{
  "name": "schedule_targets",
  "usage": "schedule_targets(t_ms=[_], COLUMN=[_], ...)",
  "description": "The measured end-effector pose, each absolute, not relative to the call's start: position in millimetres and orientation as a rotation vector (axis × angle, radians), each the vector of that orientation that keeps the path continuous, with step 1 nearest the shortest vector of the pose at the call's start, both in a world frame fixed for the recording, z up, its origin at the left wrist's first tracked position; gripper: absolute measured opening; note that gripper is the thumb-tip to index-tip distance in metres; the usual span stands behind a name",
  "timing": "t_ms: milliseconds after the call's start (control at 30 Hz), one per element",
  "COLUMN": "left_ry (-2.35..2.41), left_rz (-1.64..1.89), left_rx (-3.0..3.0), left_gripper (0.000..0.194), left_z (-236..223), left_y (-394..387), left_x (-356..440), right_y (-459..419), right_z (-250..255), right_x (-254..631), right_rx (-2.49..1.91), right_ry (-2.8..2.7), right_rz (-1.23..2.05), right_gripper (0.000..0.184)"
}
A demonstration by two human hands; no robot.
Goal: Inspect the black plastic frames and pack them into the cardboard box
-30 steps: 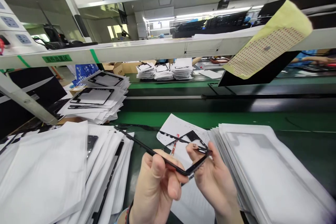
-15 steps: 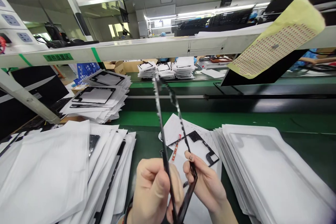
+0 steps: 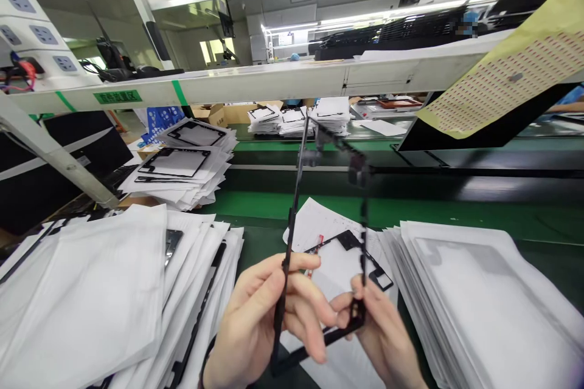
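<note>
A thin black rectangular frame (image 3: pixel 292 219) stands tilted upright between my hands, its far corner blurred by motion. My left hand (image 3: pixel 269 310) grips the left side bar between thumb and fingers, the other fingers reaching through the opening. With bent fingertips my right hand (image 3: pixel 374 322) pinches the right bar near the lower corner. Behind and below it, another black frame (image 3: pixel 349 240) lies on white sheets (image 3: pixel 310 222) on the green bench. A small red strip (image 3: pixel 320 239) beside that frame is partly hidden by my left fingers.
White sleeves are piled at left (image 3: pixel 91 292), some with black frames showing, and at right (image 3: pixel 483 292). A further pile (image 3: pixel 182 164) lies behind the left one. Overhead runs a white shelf beam (image 3: pixel 274 82), with a yellow sticker sheet (image 3: pixel 511 73) hanging from it.
The black frame has turned from nearly edge-on to show more of its opening. My left fingers have spread through it. The whole view has shifted slightly.
</note>
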State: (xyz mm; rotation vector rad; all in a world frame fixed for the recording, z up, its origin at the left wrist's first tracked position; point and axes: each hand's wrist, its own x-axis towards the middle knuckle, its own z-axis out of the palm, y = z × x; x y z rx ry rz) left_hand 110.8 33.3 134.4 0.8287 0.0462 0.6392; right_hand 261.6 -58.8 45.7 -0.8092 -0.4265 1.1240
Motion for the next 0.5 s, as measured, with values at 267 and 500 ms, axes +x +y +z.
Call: schedule_targets(t_ms=[267,500], left_ry=[0.150,0.302], left_rz=[0.641,0.647], left_rx=[0.725,0.737], left_gripper=[0.030,0.025], left_z=[130,139], left_y=[36,22], left_x=[101,102], right_y=[-96,-91], right_z=[56,51], right_x=[276,287], right_rx=[-1.051,-1.067], right_ry=[-0.427,-0.530], right_rz=[0.764,0.834], right_gripper=[0.028,0.031])
